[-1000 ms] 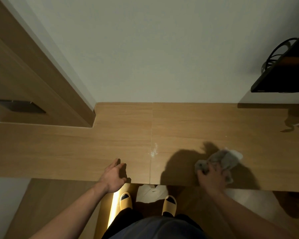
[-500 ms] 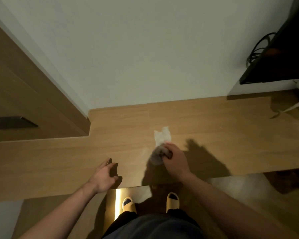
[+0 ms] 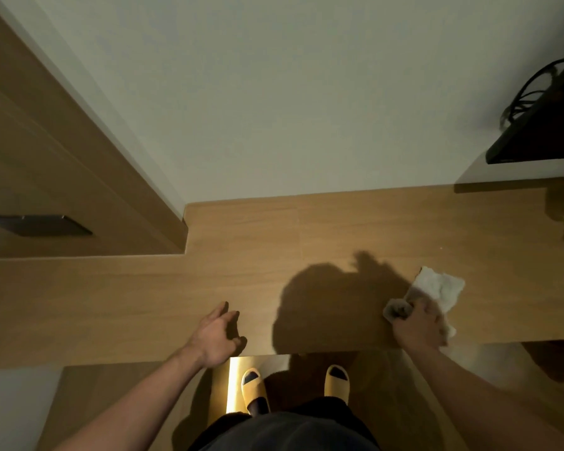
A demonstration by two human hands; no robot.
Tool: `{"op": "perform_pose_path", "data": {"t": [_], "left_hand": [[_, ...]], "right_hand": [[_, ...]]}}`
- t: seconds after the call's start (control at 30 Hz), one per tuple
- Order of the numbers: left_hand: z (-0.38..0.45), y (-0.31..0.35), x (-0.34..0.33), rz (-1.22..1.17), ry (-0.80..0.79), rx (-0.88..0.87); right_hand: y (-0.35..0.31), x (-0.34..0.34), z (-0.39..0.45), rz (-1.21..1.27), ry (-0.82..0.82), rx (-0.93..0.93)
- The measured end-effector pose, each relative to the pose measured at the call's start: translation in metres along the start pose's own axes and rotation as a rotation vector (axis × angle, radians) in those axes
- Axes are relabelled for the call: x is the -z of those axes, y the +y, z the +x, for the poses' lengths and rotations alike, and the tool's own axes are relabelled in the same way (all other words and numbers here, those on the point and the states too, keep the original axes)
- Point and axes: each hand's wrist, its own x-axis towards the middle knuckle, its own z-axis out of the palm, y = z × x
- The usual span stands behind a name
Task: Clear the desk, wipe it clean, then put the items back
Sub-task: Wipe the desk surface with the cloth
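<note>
**Right hand rubs the bench with a cloth**

The right hand (image 3: 415,325) has its grip squeezed tight around a crumpled white cloth (image 3: 437,288). The fingers are curled over the cloth, and part of it sticks out past the hand, toward the wall. The cloth lies flat on the wooden bench (image 3: 144,304), near the front edge on the right side.

The left hand (image 3: 214,336) has a loose, spread grip. Its fingers are relaxed and hold nothing. It sits at the front edge of the bench, well apart from the cloth.

A dark shadow (image 3: 323,304) of the person falls on the bench between the two hands.

Below the bench edge, two yellow slippers (image 3: 254,388) stand on the floor. A white wall (image 3: 290,92) rises behind the bench. A wooden cabinet (image 3: 46,157) with a dark handle (image 3: 36,225) stands at the left. At the top right is a black screen (image 3: 541,131) with dark cables (image 3: 528,96) above it.
</note>
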Motion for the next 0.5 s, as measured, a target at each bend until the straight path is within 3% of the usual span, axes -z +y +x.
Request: {"op": "perform_pose_path", "data": {"t": [0.1,0.27,0.5], "left_hand": [[-0.006,-0.005,0.002,-0.013,0.013,-0.008],[-0.019,-0.026,0.007,-0.018,0.064,-0.011],[-0.038,-0.084,0.01,-0.066,0.07,0.034]], "right_hand": [[-0.057,-0.023,-0.021,-0.02,-0.014,0.043],[-0.133,-0.068,-0.066,-0.188,-0.119,0.338],[-0.219,-0.141,-0.173,-0.258,-0.213,0.55]]}}
